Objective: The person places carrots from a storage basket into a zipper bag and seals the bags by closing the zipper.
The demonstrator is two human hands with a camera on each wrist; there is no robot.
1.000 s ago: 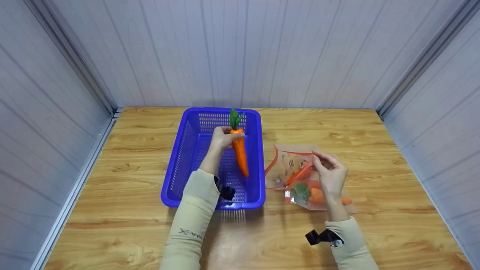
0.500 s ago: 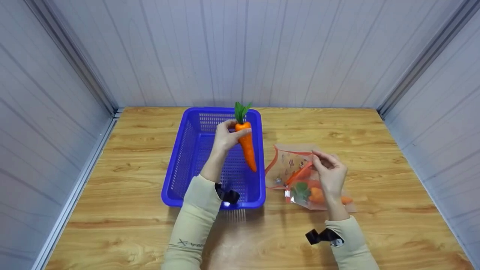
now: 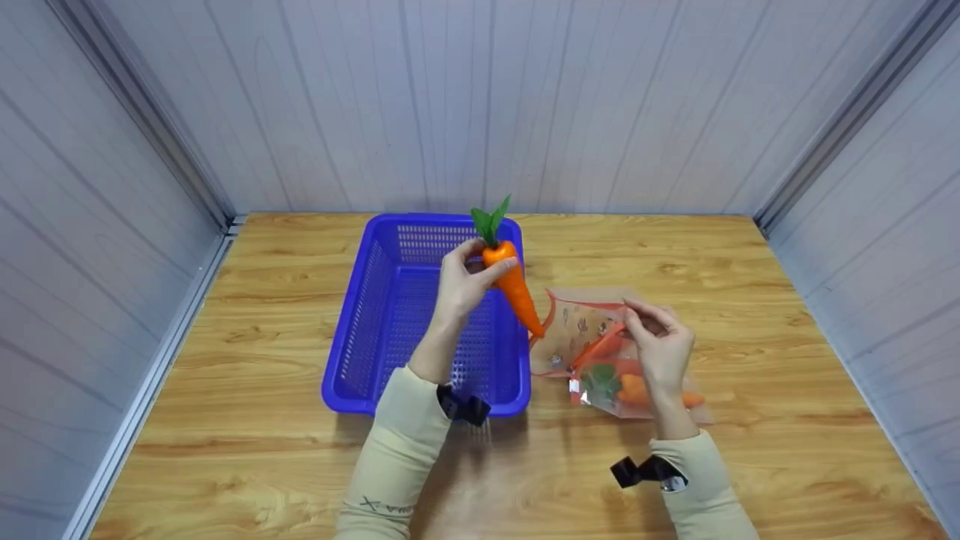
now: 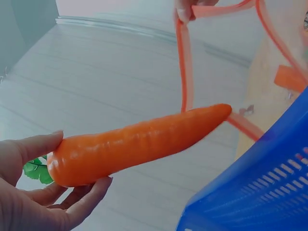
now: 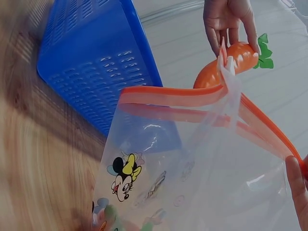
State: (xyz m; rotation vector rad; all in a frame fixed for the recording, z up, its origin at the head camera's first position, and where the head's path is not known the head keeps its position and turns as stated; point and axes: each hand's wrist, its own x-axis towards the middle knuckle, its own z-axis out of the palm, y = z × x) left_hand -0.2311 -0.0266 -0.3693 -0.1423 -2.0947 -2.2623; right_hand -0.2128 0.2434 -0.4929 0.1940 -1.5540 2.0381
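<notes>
Mid-frame, a carrot [image 3: 519, 294] is gripped by the left hand [image 3: 460, 286]. Right of centre, a bag [image 3: 564, 346] is pinched by the right hand [image 3: 664, 348]; a second carrot [image 3: 635, 390] inside is partly hidden.

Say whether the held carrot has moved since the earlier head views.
Yes: in the head view the carrot has shifted right against the basket, its tip now showing past the basket's right rim.

Yellow-brown wood-grain tabletop [image 3: 277, 315] spreading toward six o'clock. At twelve o'clock stands a pale back wall [image 3: 480, 105] with darker streaks, joined by a similar left wall [image 3: 82, 262] at nine and right wall [image 3: 885, 285] at three. Grey corner strips [image 3: 142, 112] slant at eleven and one.
</notes>
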